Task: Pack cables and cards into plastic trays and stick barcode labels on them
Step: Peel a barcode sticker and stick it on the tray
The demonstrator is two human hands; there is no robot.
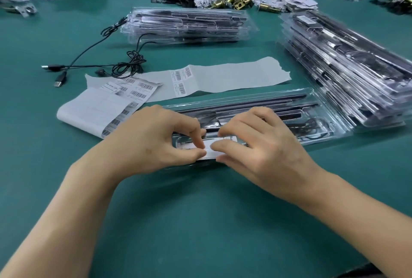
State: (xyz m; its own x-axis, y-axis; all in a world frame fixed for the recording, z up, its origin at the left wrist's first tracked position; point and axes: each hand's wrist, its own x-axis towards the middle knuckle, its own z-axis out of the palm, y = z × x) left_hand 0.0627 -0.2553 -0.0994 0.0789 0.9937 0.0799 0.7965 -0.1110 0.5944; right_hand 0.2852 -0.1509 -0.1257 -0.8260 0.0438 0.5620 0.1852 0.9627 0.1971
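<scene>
A green table mat (200, 222) fills the view. On its right side a tall, slumped stack of clear plastic trays (347, 72) holds dark contents, and a shorter stack of trays (189, 25) sits at the back centre, well apart from it. A single clear tray (278, 117) lies lengthwise just in front of the person, with dark strips and a coiled cable in its compartments. Beyond it runs a long grey backing strip (234, 79) carrying a few barcode stickers, and a folded sheet of barcode labels (93, 110) lies to the left, touching the tray's end. Loose black USB cables (124, 63) trail past the sheet's far edge. Both hands meet over the near left part of the single tray: the left hand (153, 141) has thumb and forefinger curled together on one end of a white label (210, 150), and the right hand (256, 143) pinches the other end the same way, its remaining fingers bent. The label lies on top of the tray, though whether it is fully stuck down is hard to tell.
</scene>
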